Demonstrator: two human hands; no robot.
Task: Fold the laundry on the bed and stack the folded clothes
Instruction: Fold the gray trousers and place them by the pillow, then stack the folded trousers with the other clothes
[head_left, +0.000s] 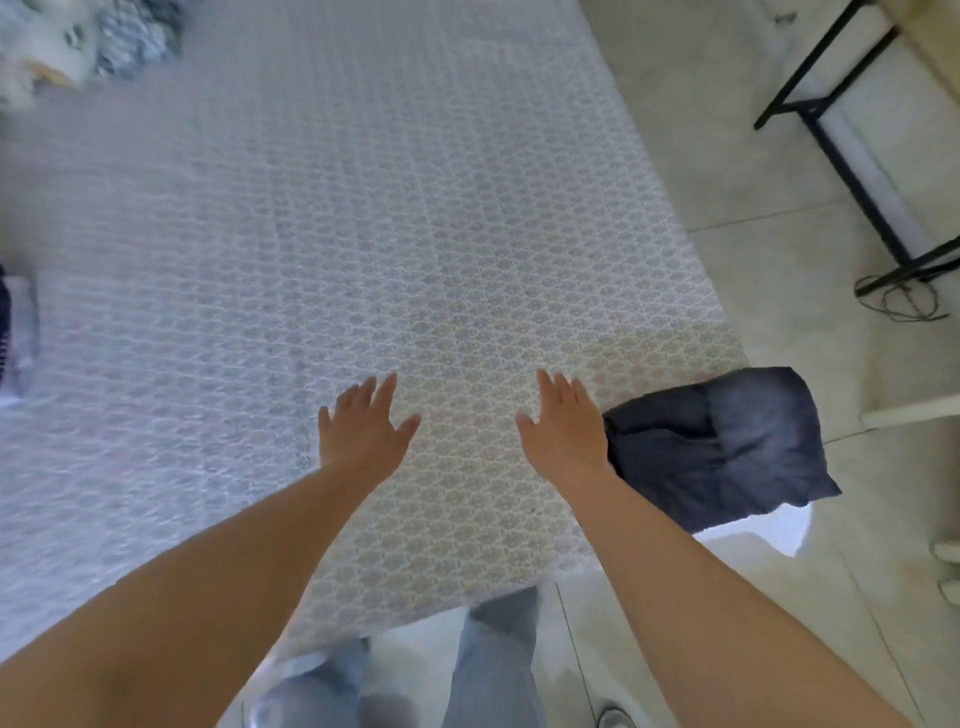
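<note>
both hands — left (363, 431), right (563, 431) — hover flat over the bed (337, 234), grip slack, holding nothing; folded dark garment (722, 447) beside right.

The white lattice-patterned bed (337, 234) lies open from 9 to 1 o'clock ahead of the 2 hands, left (363, 434) and right (563, 434), both flat with fingers spread. A folded dark grey garment (717, 447) blocks the bed corner at 3 o'clock, just beside the right hand. Blurred bundled cloth (88, 41) sits far off at 11 o'clock, a dark-and-white pile (15, 332) at 9 o'clock. A black metal frame (852, 171) stands on the floor at 2 o'clock.
</note>
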